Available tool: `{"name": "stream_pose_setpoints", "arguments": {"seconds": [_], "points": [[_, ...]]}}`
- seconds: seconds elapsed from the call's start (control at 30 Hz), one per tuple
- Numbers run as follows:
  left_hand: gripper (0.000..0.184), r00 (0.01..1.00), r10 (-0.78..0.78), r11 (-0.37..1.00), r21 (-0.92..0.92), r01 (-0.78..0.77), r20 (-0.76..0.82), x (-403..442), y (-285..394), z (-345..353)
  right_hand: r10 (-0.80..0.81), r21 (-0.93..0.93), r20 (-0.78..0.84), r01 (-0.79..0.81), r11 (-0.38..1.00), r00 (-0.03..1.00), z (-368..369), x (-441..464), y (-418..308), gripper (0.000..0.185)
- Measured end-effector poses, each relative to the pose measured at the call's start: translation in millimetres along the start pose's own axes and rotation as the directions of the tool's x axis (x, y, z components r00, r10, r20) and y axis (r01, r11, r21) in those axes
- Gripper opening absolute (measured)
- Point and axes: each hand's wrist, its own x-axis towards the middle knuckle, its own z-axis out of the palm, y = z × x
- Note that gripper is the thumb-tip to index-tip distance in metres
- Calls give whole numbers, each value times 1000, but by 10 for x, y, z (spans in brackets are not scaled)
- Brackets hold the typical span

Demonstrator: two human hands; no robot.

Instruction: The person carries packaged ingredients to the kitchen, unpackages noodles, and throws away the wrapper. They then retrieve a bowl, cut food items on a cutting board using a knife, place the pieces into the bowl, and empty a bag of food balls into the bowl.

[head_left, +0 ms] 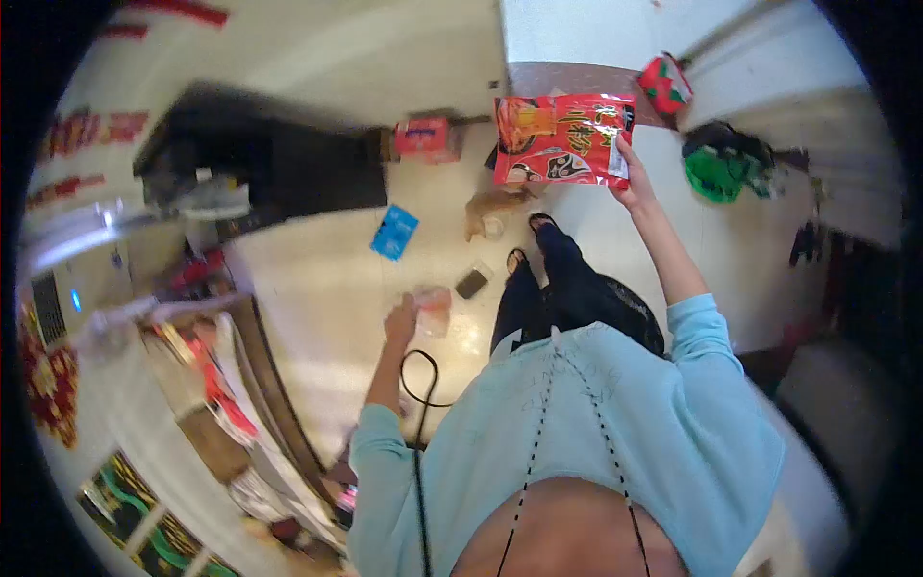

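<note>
Red packet [562, 139]: held up ahead, right of centre, above the floor; printed front facing the wearer, upright, corners spread.
Sweatshirt [663, 433]: pale blue, nearest the viewer, with a black-and-white drawstring on each side.
Black cord [419, 462]: runs up the left side of the sweatshirt and loops near the left forearm.
Left hand [400, 319]: left of the legs, blurred; fingers grasping the near-left edge of a pinkish clear packet [434, 310].
Right hand [632, 180]: extended forward; gripping the red packet by its right edge, thumb on the front face, other fingers largely hidden behind.
Trousers [567, 260]: dark, legs extended forward; sandals on both feet.
Floor [308, 252]: pale, glossy.
Dark rectangular item [472, 283]: on the floor, just left of the feet; contents unclear.
Blue packet [394, 232]: on the floor, farther and left, apart from both hands.
Green bag [713, 173]: far right, beside dark material.
Pink-red box [426, 140]: far, left of the red packet.
Red-and-green bag [664, 85]: farthest right, past the red packet.
</note>
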Motion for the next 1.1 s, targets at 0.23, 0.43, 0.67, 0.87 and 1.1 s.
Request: {"name": "stream_pose_setpoints", "arguments": {"seconds": [0.23,0.43,0.67,0.87,1.1], "points": [[29,992,119,993,9,-119,48,484,-386,-480,-548,-219,-327,503,836,770,-508,-608,-194,32],[29,967,245,953,165,-253,64,863,640,-680,-743,-384,-641,759,525,190,-2006,-2337,-549,27],[30,911,399,822,398,-407,105,1338,2349,-1127,-538,-455,-798,856,246,-270,-3124,-3989,-834,27],[35,734,632,690,250,-679,247,2330,4586,-1299,-528,-619,-748,708,339,-401,-2971,-4578,-1548,23],[34,256,854,521,-763,-383,454,1832,8380,-1446,-653,-759,-643,447,474,-400,-2886,-4776,-3247,18]]}}
